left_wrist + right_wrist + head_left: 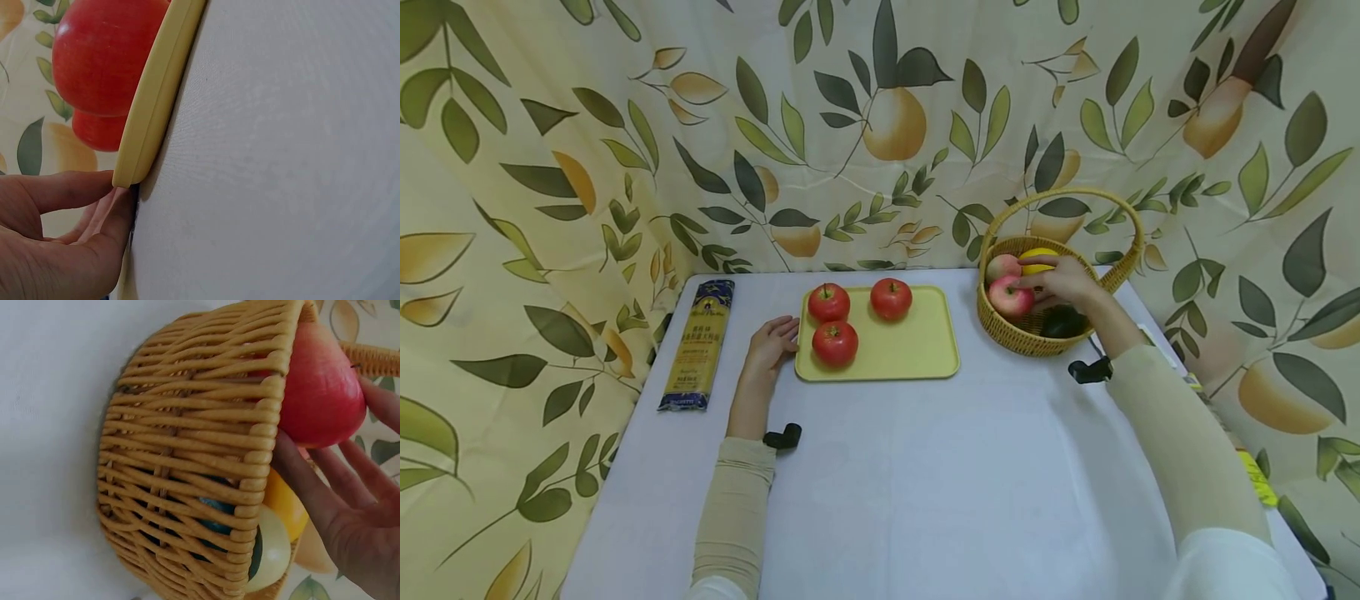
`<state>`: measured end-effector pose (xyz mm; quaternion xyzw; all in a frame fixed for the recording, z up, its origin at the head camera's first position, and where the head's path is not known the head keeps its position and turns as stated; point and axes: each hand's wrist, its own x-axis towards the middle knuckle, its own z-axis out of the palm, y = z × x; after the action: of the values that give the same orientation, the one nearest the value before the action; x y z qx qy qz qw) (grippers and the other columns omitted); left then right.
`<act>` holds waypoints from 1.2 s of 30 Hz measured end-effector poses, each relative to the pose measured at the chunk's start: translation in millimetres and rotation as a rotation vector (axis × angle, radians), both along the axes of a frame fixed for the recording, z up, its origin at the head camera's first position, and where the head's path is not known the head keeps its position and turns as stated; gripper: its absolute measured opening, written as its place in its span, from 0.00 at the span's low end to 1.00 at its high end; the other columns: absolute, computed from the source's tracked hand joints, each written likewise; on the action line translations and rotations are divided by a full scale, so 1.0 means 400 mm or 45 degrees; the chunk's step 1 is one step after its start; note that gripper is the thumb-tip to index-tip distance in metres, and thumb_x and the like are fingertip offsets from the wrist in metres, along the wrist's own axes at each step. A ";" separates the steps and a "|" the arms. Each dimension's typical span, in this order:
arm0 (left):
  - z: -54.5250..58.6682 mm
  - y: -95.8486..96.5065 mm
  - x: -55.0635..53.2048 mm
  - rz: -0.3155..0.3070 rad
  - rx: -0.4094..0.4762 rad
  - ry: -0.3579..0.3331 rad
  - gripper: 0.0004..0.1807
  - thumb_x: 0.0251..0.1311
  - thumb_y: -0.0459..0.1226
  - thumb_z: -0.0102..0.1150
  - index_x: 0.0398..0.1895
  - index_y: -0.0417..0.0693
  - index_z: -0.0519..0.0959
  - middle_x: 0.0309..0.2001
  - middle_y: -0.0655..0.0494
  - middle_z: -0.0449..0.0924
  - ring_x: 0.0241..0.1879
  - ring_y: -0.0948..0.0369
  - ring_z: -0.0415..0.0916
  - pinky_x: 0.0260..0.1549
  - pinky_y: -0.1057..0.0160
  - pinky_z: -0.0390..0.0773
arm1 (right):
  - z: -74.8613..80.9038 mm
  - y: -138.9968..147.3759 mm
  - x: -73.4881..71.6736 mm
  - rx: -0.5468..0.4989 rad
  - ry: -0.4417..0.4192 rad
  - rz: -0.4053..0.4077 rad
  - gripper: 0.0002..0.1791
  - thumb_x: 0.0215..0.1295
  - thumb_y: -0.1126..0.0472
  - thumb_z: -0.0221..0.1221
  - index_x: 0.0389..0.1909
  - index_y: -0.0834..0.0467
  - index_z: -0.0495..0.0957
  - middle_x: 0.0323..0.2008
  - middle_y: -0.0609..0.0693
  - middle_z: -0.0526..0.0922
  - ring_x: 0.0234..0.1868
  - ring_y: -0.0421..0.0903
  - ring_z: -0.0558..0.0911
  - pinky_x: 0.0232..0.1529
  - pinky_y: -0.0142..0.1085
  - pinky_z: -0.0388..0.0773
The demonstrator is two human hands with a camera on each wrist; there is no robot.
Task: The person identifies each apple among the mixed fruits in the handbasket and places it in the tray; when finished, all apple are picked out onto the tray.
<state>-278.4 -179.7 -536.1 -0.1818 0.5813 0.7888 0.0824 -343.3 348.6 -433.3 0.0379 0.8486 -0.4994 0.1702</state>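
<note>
My left hand (769, 346) is at the left end of a yellow tray (917, 350), pinching its rim between finger and thumb in the left wrist view. Three red tomatoes (835, 344) sit on the tray, two at the left and one at the back right. Over on the right, my right hand (1063, 283) reaches into a wicker basket (1011, 337) and grips a red apple (322, 387) at its rim, fingers and thumb around it. A second, paler apple-like fruit (1002, 267), a yellow fruit (1037, 258) and a dark green fruit (1063, 322) share the basket.
A long pack of spaghetti (698, 346) lies left of my left hand. The basket's tall handle (1063, 193) arches above its contents. A pale green round thing (272, 550) shows at the basket rim. Behind the white table (910, 483) hangs a fruit-patterned curtain (850, 192).
</note>
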 end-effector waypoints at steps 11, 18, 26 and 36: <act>0.009 0.005 0.000 0.004 0.007 0.011 0.45 0.54 0.08 0.42 0.79 0.35 0.60 0.76 0.39 0.65 0.76 0.51 0.64 0.70 0.57 0.70 | 0.029 -0.008 0.034 -0.173 -0.049 -0.162 0.44 0.69 0.48 0.68 0.79 0.59 0.61 0.65 0.65 0.71 0.36 0.52 0.91 0.50 0.51 0.86; 0.001 0.003 -0.002 0.008 -0.022 -0.006 0.45 0.54 0.08 0.44 0.78 0.37 0.62 0.76 0.41 0.67 0.75 0.52 0.65 0.67 0.59 0.74 | 0.049 -0.028 0.070 -0.261 -0.062 -0.184 0.45 0.69 0.46 0.68 0.79 0.60 0.61 0.66 0.64 0.68 0.37 0.50 0.91 0.49 0.47 0.87; -0.004 -0.001 -0.005 -0.001 -0.040 -0.006 0.45 0.54 0.09 0.44 0.78 0.38 0.62 0.76 0.41 0.67 0.75 0.53 0.66 0.65 0.61 0.75 | 0.069 -0.061 0.109 -0.349 -0.067 -0.142 0.43 0.69 0.47 0.68 0.78 0.60 0.62 0.65 0.60 0.69 0.39 0.49 0.91 0.51 0.46 0.86; -0.003 0.001 -0.002 0.005 -0.008 -0.008 0.45 0.55 0.09 0.43 0.79 0.37 0.61 0.76 0.40 0.65 0.76 0.52 0.64 0.71 0.57 0.70 | 0.078 -0.114 0.142 -0.444 -0.083 -0.086 0.41 0.70 0.51 0.68 0.77 0.63 0.63 0.67 0.62 0.68 0.40 0.52 0.91 0.48 0.46 0.87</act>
<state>-279.3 -179.2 -537.3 -0.1855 0.5831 0.7866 0.0821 -286.3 303.1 -401.9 0.0526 0.7413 -0.6431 0.1847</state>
